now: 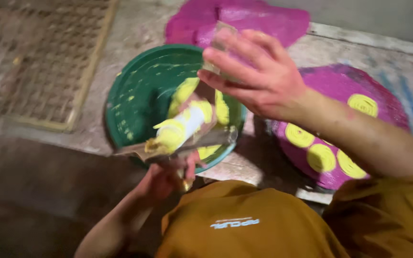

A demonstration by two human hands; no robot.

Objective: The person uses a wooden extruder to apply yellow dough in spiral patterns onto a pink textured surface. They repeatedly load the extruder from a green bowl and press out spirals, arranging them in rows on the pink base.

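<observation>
This looks like a small, simple workshop for handmade food or craft, set low at floor level, not a modern kitchen. The ground is rough, stained concrete (135, 33), with patches of dirt. A woven drying rack with a bamboo frame (39, 62) lies on the floor at the left. Round magenta mats (354, 86) are spread on the ground, and yellow spiral discs (363, 104) lie on one of them, laid out in a group. A green basin (139, 91) smeared with yellow paste stands between them. The light is dim, and everything is handled directly on the floor.
</observation>
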